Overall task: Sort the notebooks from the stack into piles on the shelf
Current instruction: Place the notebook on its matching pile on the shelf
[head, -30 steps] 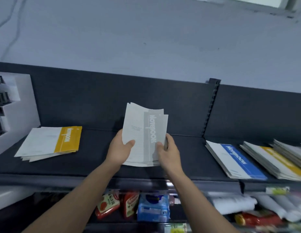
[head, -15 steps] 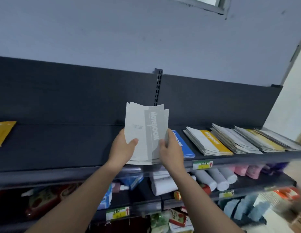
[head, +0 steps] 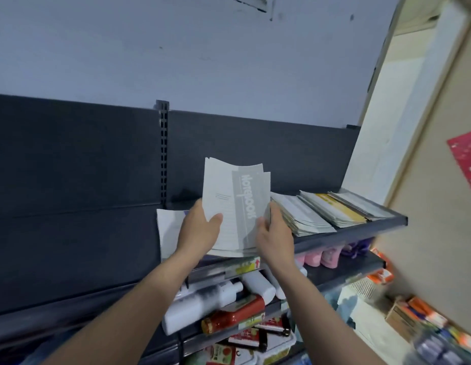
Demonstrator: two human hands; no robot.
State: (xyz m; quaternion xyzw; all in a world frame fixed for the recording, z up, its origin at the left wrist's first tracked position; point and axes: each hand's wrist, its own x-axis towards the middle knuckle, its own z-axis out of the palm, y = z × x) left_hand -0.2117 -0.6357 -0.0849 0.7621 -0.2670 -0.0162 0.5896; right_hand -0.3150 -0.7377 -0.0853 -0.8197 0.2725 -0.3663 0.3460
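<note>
I hold a small stack of grey notebooks [head: 237, 204] upright above the top shelf [head: 360, 231]. My left hand [head: 200, 230] grips its left edge with the thumb on the front cover. My right hand [head: 275, 234] grips its right edge. Behind the held stack lies a white-and-blue notebook [head: 167, 230], mostly hidden. To the right, several notebook piles lie flat on the shelf: a white pile [head: 300, 214] and a pile with a yellow band [head: 337, 209].
The dark shelf surface [head: 71, 246] stretches to the left. Lower shelves hold white bottles [head: 202, 301], a red bottle [head: 234, 316] and pink packs [head: 321, 256]. A beige wall with a red sticker [head: 466, 159] closes the right side.
My view has swung right along the shelf with the grey stack still in both hands. The yellow pile at the left has left the view; the right-hand piles are now beside my hands.
</note>
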